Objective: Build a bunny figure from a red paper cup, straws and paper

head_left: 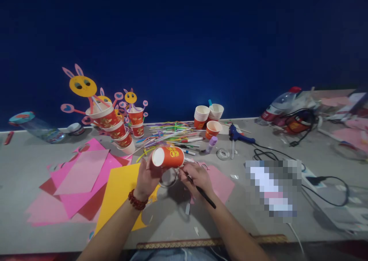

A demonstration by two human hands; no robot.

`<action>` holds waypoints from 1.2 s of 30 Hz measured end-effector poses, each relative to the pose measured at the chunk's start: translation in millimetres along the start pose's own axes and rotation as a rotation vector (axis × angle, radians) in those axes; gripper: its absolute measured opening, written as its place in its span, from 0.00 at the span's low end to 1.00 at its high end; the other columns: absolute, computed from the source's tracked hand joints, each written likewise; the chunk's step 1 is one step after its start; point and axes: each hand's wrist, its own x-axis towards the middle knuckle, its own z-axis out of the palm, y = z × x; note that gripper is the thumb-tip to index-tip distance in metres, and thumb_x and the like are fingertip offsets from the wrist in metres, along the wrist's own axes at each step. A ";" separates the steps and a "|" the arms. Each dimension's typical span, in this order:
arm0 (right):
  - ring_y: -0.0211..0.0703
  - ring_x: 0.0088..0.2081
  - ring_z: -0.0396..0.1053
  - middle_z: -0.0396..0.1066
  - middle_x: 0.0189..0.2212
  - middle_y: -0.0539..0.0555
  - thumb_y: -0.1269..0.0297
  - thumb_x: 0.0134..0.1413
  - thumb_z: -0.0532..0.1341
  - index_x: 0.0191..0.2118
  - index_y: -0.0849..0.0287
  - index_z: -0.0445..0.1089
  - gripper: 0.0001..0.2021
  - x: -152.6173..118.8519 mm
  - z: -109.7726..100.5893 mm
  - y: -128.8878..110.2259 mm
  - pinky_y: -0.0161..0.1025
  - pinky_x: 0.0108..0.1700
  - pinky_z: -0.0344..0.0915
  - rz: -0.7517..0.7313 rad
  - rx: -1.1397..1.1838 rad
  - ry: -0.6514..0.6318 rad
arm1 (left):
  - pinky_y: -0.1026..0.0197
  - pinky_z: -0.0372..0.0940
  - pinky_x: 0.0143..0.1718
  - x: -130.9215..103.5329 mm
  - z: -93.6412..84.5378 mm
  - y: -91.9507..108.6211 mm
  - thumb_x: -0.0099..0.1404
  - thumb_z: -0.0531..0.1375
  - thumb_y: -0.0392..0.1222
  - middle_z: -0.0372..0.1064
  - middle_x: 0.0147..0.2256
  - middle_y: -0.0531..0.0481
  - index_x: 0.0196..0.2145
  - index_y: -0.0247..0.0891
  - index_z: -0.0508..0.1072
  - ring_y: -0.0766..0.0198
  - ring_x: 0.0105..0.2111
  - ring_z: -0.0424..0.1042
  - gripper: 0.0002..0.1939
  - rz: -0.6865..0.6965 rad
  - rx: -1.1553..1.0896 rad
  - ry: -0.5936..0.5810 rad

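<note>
A red paper cup (174, 156) with yellow print lies on its side in my left hand (148, 176), its white base toward the left. My left fingers are wrapped round the cup from below and behind. Close to the cup's right end, my right hand (198, 178) is closed on a black-handled tool (204, 196), whose tip is hidden near the cup. Below the hands, a roll of clear tape (169, 177) rests on the table, partly covered. Yellow paper (117, 192) lies under my left wrist, and pink paper (220, 184) is beside my right hand.
Stacked cups with yellow rabbit faces (83, 86) stand at the left behind pink sheets (83, 172). Straws and pens (172, 134) spread across the back. White cups (202, 113), a purple glue stick (211, 144), a blue glue gun (240, 135), cables and a bottle (278, 105) are rightward.
</note>
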 end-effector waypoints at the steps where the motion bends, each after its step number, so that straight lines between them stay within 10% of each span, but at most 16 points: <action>1: 0.43 0.27 0.68 0.71 0.23 0.50 0.67 0.56 0.56 0.25 0.53 0.65 0.09 0.8 -0.2 0.3 0.38 0.35 0.63 -0.015 0.000 -0.005 | 0.44 0.65 0.52 -0.3 1.8 5.5 0.60 0.51 0.75 0.70 0.55 0.40 0.50 0.41 0.73 0.45 0.55 0.68 0.37 -0.006 0.000 -0.009; 5: 0.44 0.29 0.70 0.72 0.22 0.49 0.68 0.53 0.56 0.26 0.52 0.64 0.06 0.5 -0.2 3.5 0.39 0.42 0.65 -0.069 -0.043 -0.040 | 0.46 0.66 0.52 -2.1 1.7 22.0 0.57 0.55 0.74 0.68 0.56 0.38 0.42 0.38 0.74 0.42 0.55 0.67 0.36 -0.022 0.058 -0.042; 10: 0.43 0.29 0.70 0.72 0.21 0.49 0.72 0.45 0.56 0.24 0.53 0.65 0.06 0.3 0.3 6.9 0.37 0.37 0.63 -0.113 -0.083 -0.094 | 0.55 0.71 0.45 -1.5 -12.8 32.6 0.59 0.67 0.50 0.66 0.57 0.40 0.45 0.39 0.73 0.48 0.52 0.71 0.19 -0.164 0.235 -0.148; 14: 0.41 0.24 0.66 0.70 0.19 0.48 0.69 0.48 0.56 0.23 0.53 0.65 0.06 1.8 0.5 5.1 0.36 0.33 0.60 -0.055 -0.081 -0.118 | 0.53 0.70 0.50 -3.3 -14.0 36.5 0.57 0.69 0.40 0.64 0.61 0.42 0.56 0.43 0.70 0.45 0.57 0.67 0.29 -0.170 0.348 -0.190; 25: 0.39 0.21 0.68 0.71 0.19 0.49 0.56 0.64 0.57 0.26 0.55 0.65 0.15 -12.6 11.5 -1.4 0.35 0.25 0.63 0.339 0.338 -0.025 | 0.48 0.66 0.56 -9.0 -11.7 33.6 0.57 0.68 0.45 0.57 0.66 0.42 0.60 0.44 0.70 0.39 0.62 0.61 0.32 -0.069 0.567 -0.243; 36: 0.32 0.13 0.63 0.73 0.15 0.48 0.46 0.54 0.64 0.25 0.56 0.60 0.20 -5.8 21.7 -14.3 0.28 0.16 0.57 0.683 0.916 0.120 | 0.46 0.65 0.57 -11.5 -9.2 22.1 0.59 0.66 0.45 0.55 0.67 0.43 0.60 0.46 0.69 0.39 0.65 0.55 0.31 0.057 0.576 -0.261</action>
